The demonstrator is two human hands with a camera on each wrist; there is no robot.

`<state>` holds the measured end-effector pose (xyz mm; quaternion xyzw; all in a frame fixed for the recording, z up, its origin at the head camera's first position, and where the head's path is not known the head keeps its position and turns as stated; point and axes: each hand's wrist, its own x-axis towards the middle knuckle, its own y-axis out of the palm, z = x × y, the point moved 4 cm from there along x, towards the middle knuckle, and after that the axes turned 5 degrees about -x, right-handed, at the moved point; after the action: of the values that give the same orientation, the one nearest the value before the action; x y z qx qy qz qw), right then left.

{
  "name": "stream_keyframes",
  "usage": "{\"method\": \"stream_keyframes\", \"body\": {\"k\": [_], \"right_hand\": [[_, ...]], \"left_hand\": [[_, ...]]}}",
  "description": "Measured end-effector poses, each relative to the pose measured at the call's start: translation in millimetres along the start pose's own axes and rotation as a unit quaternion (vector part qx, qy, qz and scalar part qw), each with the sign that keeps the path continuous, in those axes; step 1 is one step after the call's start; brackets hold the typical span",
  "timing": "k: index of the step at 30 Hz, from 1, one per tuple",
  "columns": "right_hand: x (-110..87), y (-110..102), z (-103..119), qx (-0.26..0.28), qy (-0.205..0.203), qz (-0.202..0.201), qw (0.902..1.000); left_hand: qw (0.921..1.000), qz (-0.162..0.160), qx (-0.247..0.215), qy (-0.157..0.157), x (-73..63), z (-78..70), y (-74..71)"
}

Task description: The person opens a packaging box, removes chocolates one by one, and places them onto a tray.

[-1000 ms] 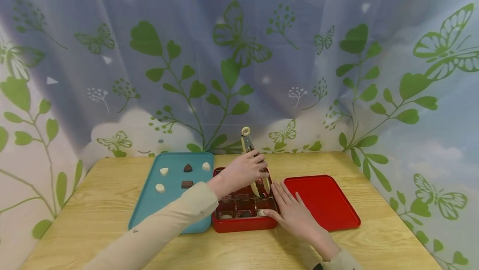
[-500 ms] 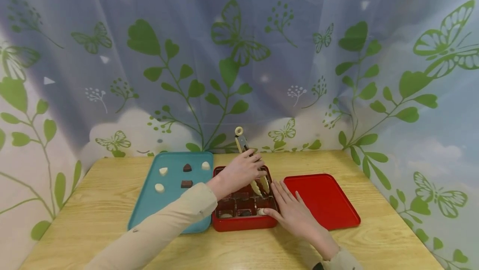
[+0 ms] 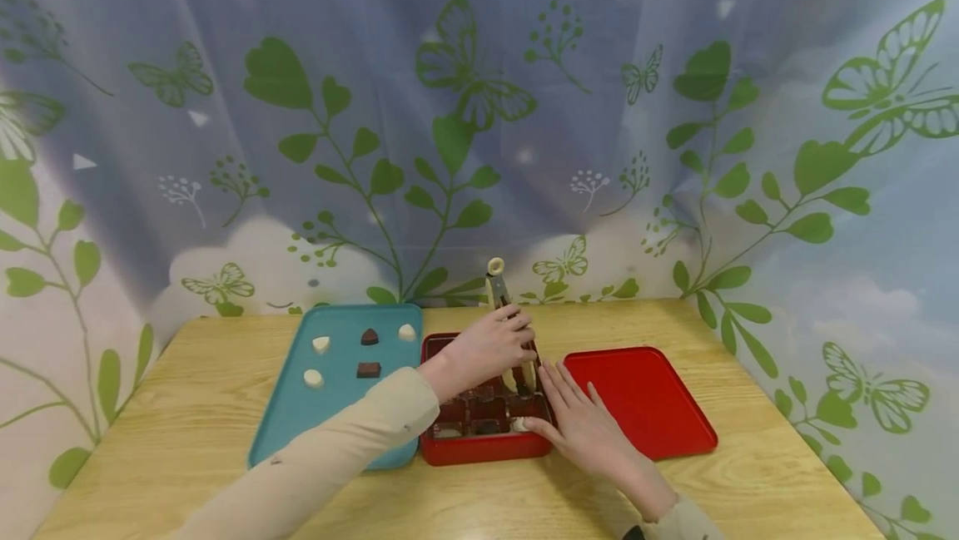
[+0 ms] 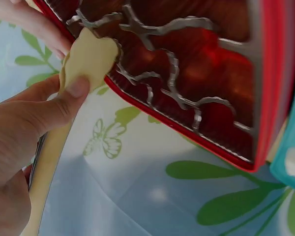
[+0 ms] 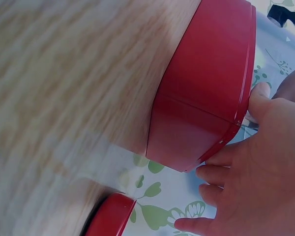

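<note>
Chocolates point(image 3: 368, 370), by their look, lie spread out on the blue tray point(image 3: 300, 415): three white and two dark, which I take as the part of the work out of the box. Next to it stands the uncovered red box point(image 3: 483, 451). Along its near row sit a pale piece point(image 3: 448, 433), a dark piece point(image 3: 485, 428) and a white piece point(image 3: 518, 423), each in its own compartment. The left hand point(image 3: 487, 349) hides some other compartments, so a full count is not possible. That hand is curled around tongs point(image 3: 497, 286), whose tips point down into a compartment near the right wall; whether they grip anything cannot be told. The right hand point(image 3: 588, 428) lies against that wall, fingers straight, thumb at the near corner, grasping nothing. At far right the red lid point(image 3: 644, 407) lies on the table point(image 3: 779, 490). With pieces in both places, the work looks partway through.
</note>
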<state>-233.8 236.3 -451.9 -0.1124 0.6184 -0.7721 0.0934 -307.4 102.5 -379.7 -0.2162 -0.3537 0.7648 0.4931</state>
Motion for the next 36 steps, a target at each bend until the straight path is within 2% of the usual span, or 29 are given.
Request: {"method": "stream_keyframes", "body": {"k": [3, 7, 12, 17, 20, 24, 29, 33, 36], "right_hand": [[0.0, 0.3, 0.4, 0.001, 0.002, 0.0, 1.0], [-1.0, -0.5, 1.7, -0.002, 0.001, -0.003, 1.0], [-1.9, -0.1, 3.5, -0.011, -0.008, -0.016, 0.9998], [-1.7, -0.6, 4.7, -0.012, -0.004, -0.018, 0.9998], [-2.0, -0.9, 4.9, -0.013, -0.006, -0.025, 0.9996], [-3.0, -2.0, 5.2, -0.011, -0.008, -0.031, 0.9994], [-2.8, -2.2, 5.7, -0.009, 0.004, -0.012, 0.9999], [-2.2, -1.5, 5.4, -0.014, 0.008, -0.001, 0.9999], [-1.9, -1.5, 5.2, -0.015, 0.007, -0.002, 0.9999]], "left_hand": [[0.9981, -0.032, -0.046, -0.027, -11.2, 10.0, 2.3], [0.9902, -0.076, -0.094, -0.071, -32.4, 23.2, 6.9], [0.9741, -0.123, -0.14, -0.128, -64.7, 37.0, 13.8], [0.9531, -0.163, -0.188, -0.172, -99.6, 50.8, 19.3], [0.9442, -0.17, -0.198, -0.2, -120.3, 59.4, 24.9], [0.938, -0.165, -0.195, -0.234, -144.7, 68.8, 34.2], [0.9272, -0.17, -0.208, -0.261, -174.0, 76.2, 45.6], [0.9161, -0.191, -0.214, -0.28, -193.4, 82.1, 53.7], [0.9129, -0.199, -0.204, -0.292, -203.4, 86.0, 57.4]]}}
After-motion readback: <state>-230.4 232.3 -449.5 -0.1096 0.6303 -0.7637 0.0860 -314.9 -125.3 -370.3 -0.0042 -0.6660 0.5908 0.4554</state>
